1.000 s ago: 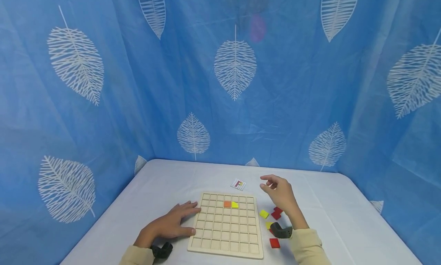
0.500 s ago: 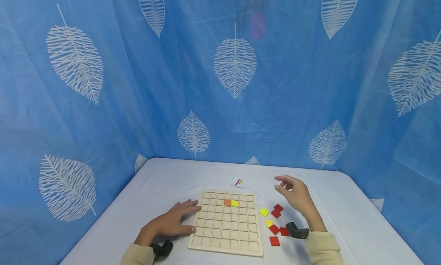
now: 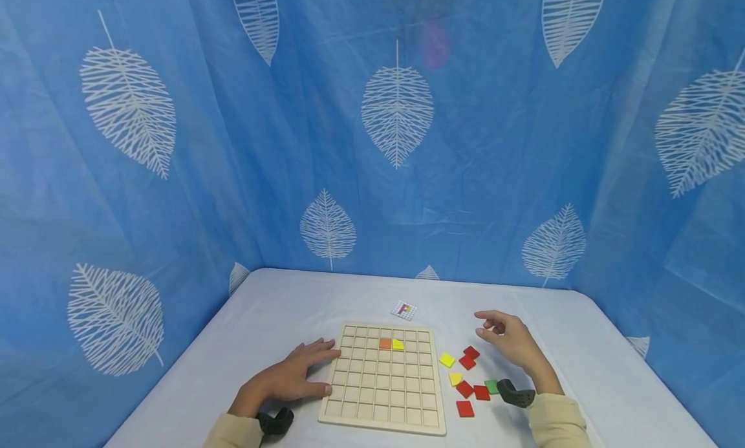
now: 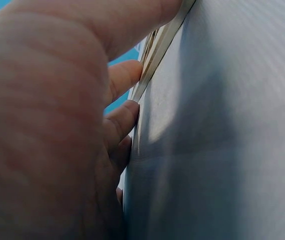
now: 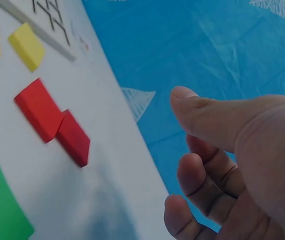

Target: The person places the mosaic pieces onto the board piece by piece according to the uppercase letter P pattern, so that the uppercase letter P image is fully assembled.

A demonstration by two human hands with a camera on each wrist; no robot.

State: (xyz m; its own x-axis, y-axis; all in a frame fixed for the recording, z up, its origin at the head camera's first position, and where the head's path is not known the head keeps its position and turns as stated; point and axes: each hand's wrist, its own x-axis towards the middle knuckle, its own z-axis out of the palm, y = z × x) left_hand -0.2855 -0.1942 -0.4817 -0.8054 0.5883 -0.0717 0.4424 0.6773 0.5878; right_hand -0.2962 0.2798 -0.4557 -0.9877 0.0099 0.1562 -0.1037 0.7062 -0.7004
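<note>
Low in the middle of the head frame lies a flat, pale wooden board with a grid of shallow square cells, on a white cloth-covered tabletop. Two cells near its far edge are filled side by side: flat orange square tile, then bright yellow tile with a cut corner just right of it.

Left of the board, left hand has fingers spread, thumb and a fingertip on the rim, nothing gripped. Lower right of frame, right hand hovers, thumb and index bowed with a narrow gap, other fingers loosely bent, nothing held.

Loose between board and right hand: five red square tiles, two loose yellow tiles, one green tile partly hidden by a black wrist device. Two reds touch.

Handling, judging by looks: tiles probably light, stiff, not fragile, maybe slick; pinch by opposite edges, since they lie flat. The touching red pair may drag together. Board seems rigid, could slide on cloth; hold by the rim.

Tile faces smooth, edges thick and crisp. Small white card with coloured grid print sits beyond the board. Creased blue fabric with white leaf prints hangs behind.
</note>
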